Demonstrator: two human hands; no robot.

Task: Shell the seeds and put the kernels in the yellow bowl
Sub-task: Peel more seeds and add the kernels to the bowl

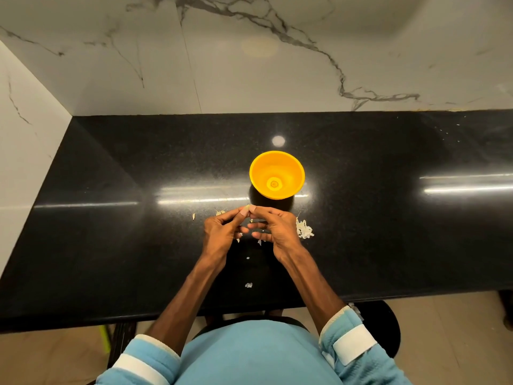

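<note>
At the far left of the black counter (111, 232), where it meets the white side wall (27, 134), the stone carries only a lone husk chip (193, 217). Next comes the left hand (220, 232), held just above the surface. Its thumb and forefinger are nipped on a small pale seed (249, 208), and the other fingers are curled under. Below the seed, between the forearms, lie a few pale scraps (248, 285).

The right hand (277, 229) meets the left tip to tip on the same seed. Its thumb and forefinger pinch from the other side, and the remaining fingers stretch loosely toward the left palm. This looks like the cracking step, with the kernel not yet free.

Just beyond the fingertips stands the yellow bowl (291, 168), upright, near the seed but apart from both hands. A round mark sits at its bottom. Whether that is a kernel or a moulding dimple I cannot tell, so the bowl looks nearly or wholly empty.

Right of the right hand lies a heap (304, 232) of whitish flakes, probably spent husks. These suggest several seeds have been opened, yet little shows in the bowl. No stock of whole seeds is plainly visible, so how much remains is uncertain.

As for room, the side wall closes the left. The back wall (277, 79) stands well behind the bowl, and the counter runs open to the right. The front edge passes under the forearms, near enough to the scraps that a careless sweep could push them off.
</note>
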